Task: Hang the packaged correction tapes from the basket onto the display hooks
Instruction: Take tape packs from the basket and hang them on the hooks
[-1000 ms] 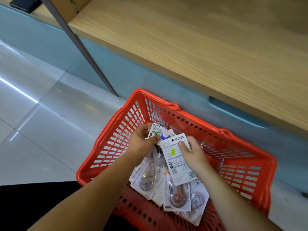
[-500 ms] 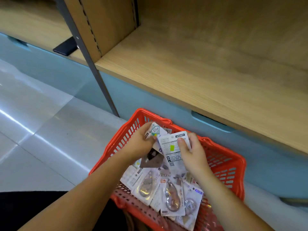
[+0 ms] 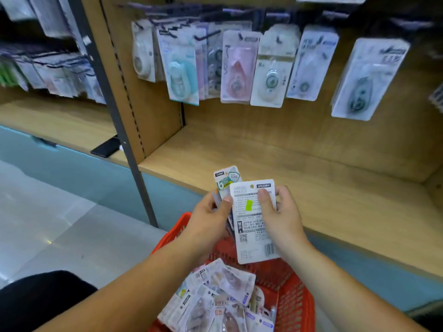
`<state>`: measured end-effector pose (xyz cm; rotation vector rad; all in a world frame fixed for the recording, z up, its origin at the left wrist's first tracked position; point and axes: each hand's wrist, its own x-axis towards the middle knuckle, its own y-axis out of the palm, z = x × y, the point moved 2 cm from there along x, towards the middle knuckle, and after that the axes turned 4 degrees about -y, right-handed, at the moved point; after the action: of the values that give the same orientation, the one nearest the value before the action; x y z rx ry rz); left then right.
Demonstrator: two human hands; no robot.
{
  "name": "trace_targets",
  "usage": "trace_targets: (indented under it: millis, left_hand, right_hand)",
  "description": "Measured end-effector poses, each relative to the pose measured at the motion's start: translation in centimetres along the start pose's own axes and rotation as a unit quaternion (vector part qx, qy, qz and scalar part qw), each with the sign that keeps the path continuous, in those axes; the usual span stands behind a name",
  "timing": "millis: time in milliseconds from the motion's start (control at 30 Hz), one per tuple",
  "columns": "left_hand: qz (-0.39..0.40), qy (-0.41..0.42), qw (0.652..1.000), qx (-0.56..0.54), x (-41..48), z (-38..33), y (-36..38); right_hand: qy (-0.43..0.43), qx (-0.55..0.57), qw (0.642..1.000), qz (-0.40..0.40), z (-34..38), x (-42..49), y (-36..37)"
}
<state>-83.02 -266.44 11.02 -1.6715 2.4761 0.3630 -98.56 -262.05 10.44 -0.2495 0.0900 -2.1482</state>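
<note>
Above the basket (image 3: 298,298), clamps right grip (image 3: 282,219) on one white packet (image 3: 254,236), left grip (image 3: 208,221) on several smaller packets (image 3: 226,179).

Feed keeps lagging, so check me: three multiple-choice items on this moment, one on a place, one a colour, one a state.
1. Where do the loose correction tape packages lie? A) on the floor B) in the red basket C) on hooks
2. What colour is the sticker on the white package? A) pink B) blue C) yellow-green
3. What is the right hand doing? A) gripping the white package B) hanging open C) resting on the basket
Answers: B, they are heaped inside its mesh walls; C, it shows beside the thumb; A, thumb in front, fingers behind the card.
</note>
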Motion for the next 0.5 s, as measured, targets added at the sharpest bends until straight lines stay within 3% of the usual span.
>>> trace_targets:
  millis: [100, 267, 367, 500]
  left_hand:
    - [-0.062, 0.019, 0.998, 0.012, 0.3, -1.6, -0.2]
    - [-0.139, 0.048, 0.986, 0.077, 2.0, -2.4, -1.0]
    - [-0.109, 0.08, 0.978, 0.159, 2.0, -2.6, 0.6]
    - [-0.059, 0.109, 0.968, 0.219, 2.4, -2.2, 3.7]
  right_hand:
    - [-0.026, -0.006, 1.0, 0.01, 2.3, 1.0, -0.6]
    - [-0.069, -0.013, 0.993, -0.099, 3.4, 2.4, -2.5]
    - [-0.076, -0.025, 0.988, -0.133, 2.7, 2.9, -2.4]
    - [-0.029, 0.032, 0.997, -0.067, 2.5, 2.5, -0.1]
